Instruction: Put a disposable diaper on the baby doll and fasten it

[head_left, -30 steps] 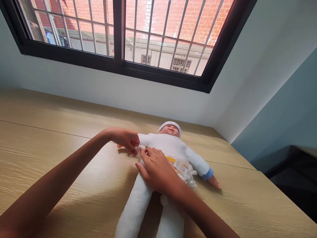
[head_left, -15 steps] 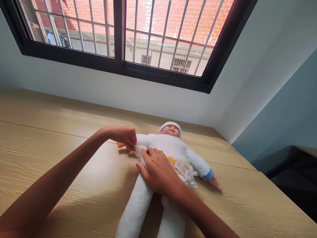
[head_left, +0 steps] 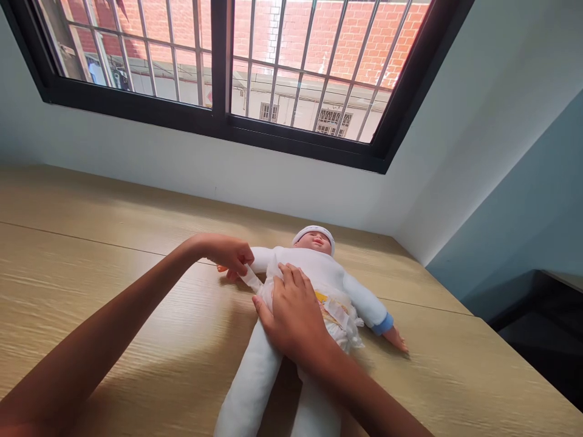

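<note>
A baby doll (head_left: 314, 261) in white clothes and a white cap lies on its back, head toward the window. Round its hips is a white diaper (head_left: 339, 312) with a yellow printed band across the front. My left hand (head_left: 234, 254) pinches the diaper's tab (head_left: 252, 278) and holds it stretched out at the doll's left-hand side in the view. Flat on the diaper's front rests my right hand (head_left: 294, 309), fingers extended, covering part of it. At the diaper's other side, its edge looks bunched up.
The doll lies on a wooden table (head_left: 136, 291) that meets a white wall (head_left: 255, 182). Above is a black-framed window (head_left: 221, 115) with metal bars. A dark piece of furniture (head_left: 542, 328) stands beyond the table's right edge.
The tab between my left fingers is now pulled out straighter. My right hand has shifted slightly right, and a loose diaper edge stands up beside its fingers.
</note>
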The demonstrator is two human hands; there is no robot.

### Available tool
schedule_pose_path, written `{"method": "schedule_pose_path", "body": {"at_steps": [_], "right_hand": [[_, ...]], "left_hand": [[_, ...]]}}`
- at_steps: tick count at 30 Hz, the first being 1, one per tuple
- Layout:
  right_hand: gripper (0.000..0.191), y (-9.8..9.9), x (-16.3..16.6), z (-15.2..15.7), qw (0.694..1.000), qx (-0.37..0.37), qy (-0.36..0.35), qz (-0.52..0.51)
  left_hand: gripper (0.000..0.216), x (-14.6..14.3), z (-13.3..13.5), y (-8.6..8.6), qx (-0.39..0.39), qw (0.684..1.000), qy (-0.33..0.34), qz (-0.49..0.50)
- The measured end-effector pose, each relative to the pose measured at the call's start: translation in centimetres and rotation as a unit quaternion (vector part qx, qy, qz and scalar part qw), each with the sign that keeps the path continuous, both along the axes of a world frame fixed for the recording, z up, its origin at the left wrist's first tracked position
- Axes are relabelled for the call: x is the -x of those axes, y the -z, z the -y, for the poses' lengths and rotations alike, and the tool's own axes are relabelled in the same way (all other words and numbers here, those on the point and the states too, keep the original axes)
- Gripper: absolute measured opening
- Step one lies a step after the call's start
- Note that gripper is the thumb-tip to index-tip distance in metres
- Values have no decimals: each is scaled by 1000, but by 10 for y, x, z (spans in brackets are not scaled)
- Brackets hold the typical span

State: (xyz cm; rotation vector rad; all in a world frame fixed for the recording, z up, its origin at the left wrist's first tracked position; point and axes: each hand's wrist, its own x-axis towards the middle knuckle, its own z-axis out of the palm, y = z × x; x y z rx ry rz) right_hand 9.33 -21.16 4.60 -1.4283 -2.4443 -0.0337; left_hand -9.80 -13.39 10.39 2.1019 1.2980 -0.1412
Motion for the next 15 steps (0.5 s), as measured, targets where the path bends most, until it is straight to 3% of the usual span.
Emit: {"method": "schedule_pose_path", "body": {"at_steps": [11,15], "right_hand": [[50,-10,-3,-3,999,-1,-15,39],[47,-8,-1,-3,1000,17,-14,10]], "left_hand": [[20,29,-3,-22,21,989,25,144],[18,15,6,-25,38,984,36,172]]}}
